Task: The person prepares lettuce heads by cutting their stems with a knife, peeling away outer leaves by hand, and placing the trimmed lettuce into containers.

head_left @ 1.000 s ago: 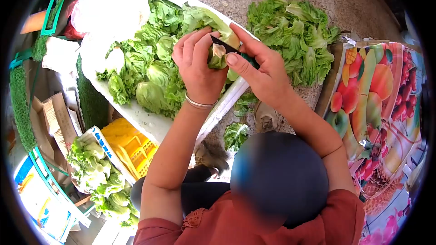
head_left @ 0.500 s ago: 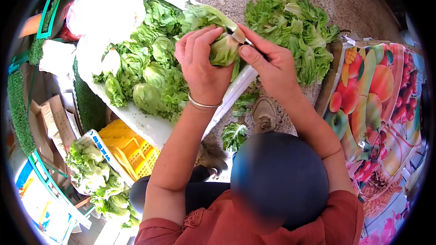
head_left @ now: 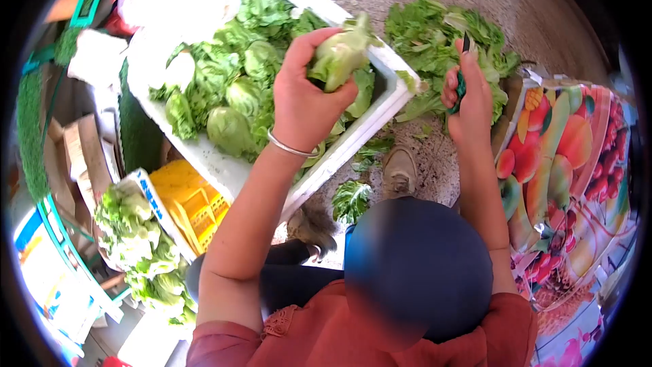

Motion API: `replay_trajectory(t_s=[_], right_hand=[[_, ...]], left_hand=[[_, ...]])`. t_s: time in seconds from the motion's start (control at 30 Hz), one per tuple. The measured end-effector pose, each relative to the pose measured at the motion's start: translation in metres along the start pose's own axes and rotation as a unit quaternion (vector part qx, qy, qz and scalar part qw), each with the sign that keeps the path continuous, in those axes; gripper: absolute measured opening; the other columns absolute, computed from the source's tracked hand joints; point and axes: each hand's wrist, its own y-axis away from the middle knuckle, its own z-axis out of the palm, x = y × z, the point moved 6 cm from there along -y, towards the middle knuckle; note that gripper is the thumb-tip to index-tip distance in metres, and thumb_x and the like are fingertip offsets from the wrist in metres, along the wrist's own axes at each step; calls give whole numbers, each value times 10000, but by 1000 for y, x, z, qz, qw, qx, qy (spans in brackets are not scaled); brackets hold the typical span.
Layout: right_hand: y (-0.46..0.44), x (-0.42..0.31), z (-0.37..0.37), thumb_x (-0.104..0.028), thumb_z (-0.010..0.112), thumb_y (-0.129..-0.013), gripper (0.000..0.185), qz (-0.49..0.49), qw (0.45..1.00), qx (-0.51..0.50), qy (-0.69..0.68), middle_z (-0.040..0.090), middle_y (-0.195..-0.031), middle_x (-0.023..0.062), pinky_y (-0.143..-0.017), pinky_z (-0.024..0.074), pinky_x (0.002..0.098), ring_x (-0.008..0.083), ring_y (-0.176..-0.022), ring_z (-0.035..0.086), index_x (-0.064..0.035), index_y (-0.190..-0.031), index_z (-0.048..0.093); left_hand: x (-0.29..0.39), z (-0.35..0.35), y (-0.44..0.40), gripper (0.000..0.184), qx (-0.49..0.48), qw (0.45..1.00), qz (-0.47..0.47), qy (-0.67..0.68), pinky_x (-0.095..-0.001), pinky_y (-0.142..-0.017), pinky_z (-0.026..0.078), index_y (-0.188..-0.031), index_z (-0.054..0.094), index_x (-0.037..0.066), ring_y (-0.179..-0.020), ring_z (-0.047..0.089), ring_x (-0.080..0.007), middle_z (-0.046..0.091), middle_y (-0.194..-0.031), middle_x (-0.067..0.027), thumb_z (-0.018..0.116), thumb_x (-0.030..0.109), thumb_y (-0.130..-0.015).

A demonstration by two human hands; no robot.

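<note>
My left hand, with a bracelet at the wrist, grips a pale green head of lettuce above the right end of a white foam box. Several more lettuce heads and loose leaves fill that box. Off to the right, my right hand is closed around a small knife with a green handle. Its dark blade points up, away from the lettuce. Beneath the knife lies a pile of loose lettuce leaves on the floor.
A bright white plastic bag covers the box's far left. Lower left are a yellow crate and another box of lettuce. A fruit-printed carton stands at the right. A single leaf lies near my shoes.
My right hand has moved right with the knife, away from the lettuce. My left hand has turned the lettuce so its stem end points up. A leaf now lies on the box's corner.
</note>
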Motion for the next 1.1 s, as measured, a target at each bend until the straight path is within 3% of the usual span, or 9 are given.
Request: replay_trajectory(t_s=[0.13,0.23,0.37,0.5,0.63,0.77,0.93,1.0,1.1], right_hand=[[29,-24,71,-62,600,-717,645,-138,913,-269,272,497,-704,-53,-541,299,145,17,-590,386,-53,-1315,357],[27,-15,86,-4,573,-686,452,-171,888,-270,332,511,-797,-22,-620,369,176,51,-675,459,1,-1133,510],[14,-23,74,-74,594,-793,210,-182,878,-196,398,454,-687,-49,-444,248,173,25,-530,336,-25,-994,555],[15,-65,55,-149,607,-814,224,-280,896,22,345,435,-634,-38,-429,258,208,46,-506,335,-48,-1006,554],[17,-75,18,-201,616,-810,322,-296,898,54,321,423,-613,-35,-417,258,222,50,-492,338,-49,-1078,522],[39,-48,34,-193,591,-825,347,-155,909,1,386,399,-604,-42,-416,249,211,44,-475,322,-57,-1134,512],[67,-34,77,-177,560,-842,305,-164,900,-66,399,389,-613,-54,-426,245,198,41,-492,310,-81,-1131,541],[75,-28,90,-159,556,-843,289,-156,896,-71,409,396,-623,-56,-437,258,195,43,-507,317,-81,-1121,552],[88,-24,104,-140,563,-837,291,-187,873,-99,439,422,-653,-69,-457,279,192,31,-537,340,-74,-1120,554]], left_hand=[[14,-4,10,541,-111,987,24,111,-276,-814,459,-1079,524,75,-948,532,-167,547,-1010,-75,627,-76,-569],[41,-23,18,420,-51,986,127,90,-358,-785,442,-951,577,81,-865,549,-278,561,-895,-110,659,32,-542],[60,-75,18,289,42,987,143,-66,-341,-736,432,-831,585,117,-753,540,-248,565,-782,-61,657,64,-557],[71,-159,35,276,103,948,149,-262,-345,-760,428,-880,606,134,-818,550,-187,573,-821,-35,692,131,-618],[90,-273,104,327,205,863,189,-421,-363,-786,414,-921,634,171,-909,536,-210,571,-941,-48,729,154,-609],[74,-363,185,251,269,774,127,-559,-339,-772,431,-891,659,231,-906,540,-224,572,-988,-68,679,132,-661],[57,-401,291,368,265,668,-6,-696,-363,-781,455,-994,625,225,-900,539,-231,551,-988,-65,652,73,-659],[21,-405,320,477,171,802,-201,-535,-376,-811,450,-1076,574,204,-946,522,-272,504,-1080,-98,647,43,-633],[12,-404,328,549,77,839,-253,-475,-384,-832,443,-1157,515,155,-1029,485,-340,457,-1148,-149,639,61,-631]])
